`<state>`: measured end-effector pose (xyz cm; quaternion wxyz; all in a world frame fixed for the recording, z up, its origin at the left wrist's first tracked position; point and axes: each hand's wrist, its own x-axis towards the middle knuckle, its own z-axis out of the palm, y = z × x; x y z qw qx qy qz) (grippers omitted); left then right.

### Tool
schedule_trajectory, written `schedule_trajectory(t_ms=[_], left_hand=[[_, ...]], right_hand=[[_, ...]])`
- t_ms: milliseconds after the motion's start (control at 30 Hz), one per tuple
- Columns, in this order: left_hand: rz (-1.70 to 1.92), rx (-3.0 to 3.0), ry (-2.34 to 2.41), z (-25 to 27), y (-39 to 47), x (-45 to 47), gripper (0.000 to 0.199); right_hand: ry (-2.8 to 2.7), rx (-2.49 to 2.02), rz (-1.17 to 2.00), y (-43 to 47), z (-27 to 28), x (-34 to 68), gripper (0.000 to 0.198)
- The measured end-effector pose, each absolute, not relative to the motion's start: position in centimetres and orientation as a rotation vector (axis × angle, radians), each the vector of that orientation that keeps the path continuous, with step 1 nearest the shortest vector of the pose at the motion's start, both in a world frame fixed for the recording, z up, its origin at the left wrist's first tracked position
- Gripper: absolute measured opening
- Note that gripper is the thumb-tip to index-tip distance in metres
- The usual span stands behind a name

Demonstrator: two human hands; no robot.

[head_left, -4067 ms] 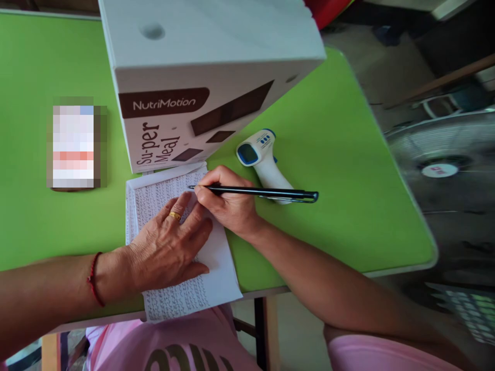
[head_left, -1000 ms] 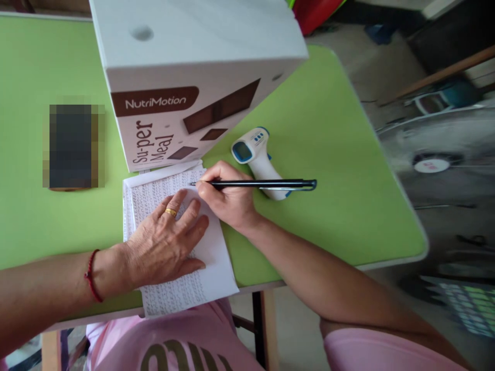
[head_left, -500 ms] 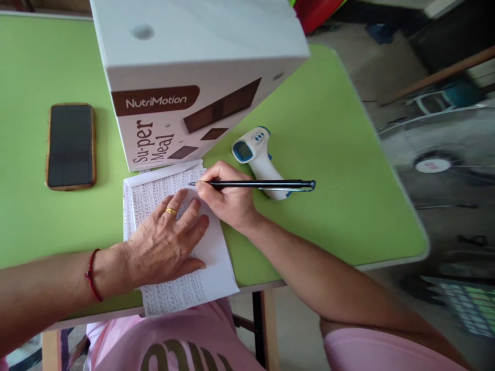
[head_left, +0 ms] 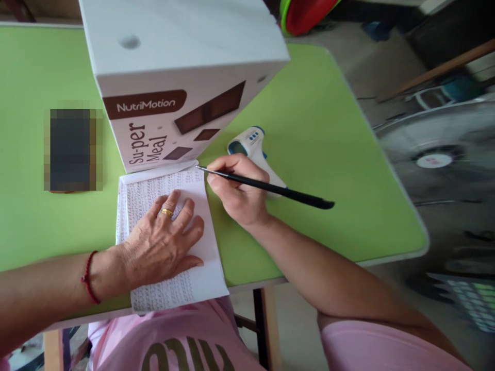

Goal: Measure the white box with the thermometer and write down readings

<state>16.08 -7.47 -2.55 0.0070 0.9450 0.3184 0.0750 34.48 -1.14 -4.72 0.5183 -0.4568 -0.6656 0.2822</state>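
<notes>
My left hand (head_left: 160,242), with a gold ring and a red wrist string, lies flat with fingers spread on a white notebook (head_left: 201,278) covered in rows of small writing. The notebook sits at the near edge of the green table (head_left: 328,170). My right hand (head_left: 235,193) grips a black pen (head_left: 278,189); its tip points at the notebook's far right corner, beside the base of a white NutriMotion box (head_left: 174,67). Behind my right hand lies a white and blue infrared thermometer (head_left: 247,141), partly hidden by the fingers.
A phone (head_left: 72,149) lies on the table to the left of the box. A standing fan (head_left: 436,159) is off the table's right edge. A red and green object (head_left: 305,15) sits on the floor beyond the far corner.
My right hand has shifted right, off the page, and the pen has swung so its tip sits at the page's far right corner. The left hand stays flat on the notebook.
</notes>
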Motion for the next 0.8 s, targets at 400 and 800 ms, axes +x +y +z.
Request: schedule_trajectory(t_ms=[400, 800], left_hand=[[0.240, 2.966, 0.974, -2.7, -7.3, 16.0, 0.068], [2.052, 2.330, 1.179, -0.2, -1.2, 12.7, 0.055]], right_hand=[[-1.377, -1.112, 1.194, 0.5, -5.6, 34.9, 0.005], [-2.342, -1.041, -0.249, -1.4, -5.8, 35.9, 0.024]])
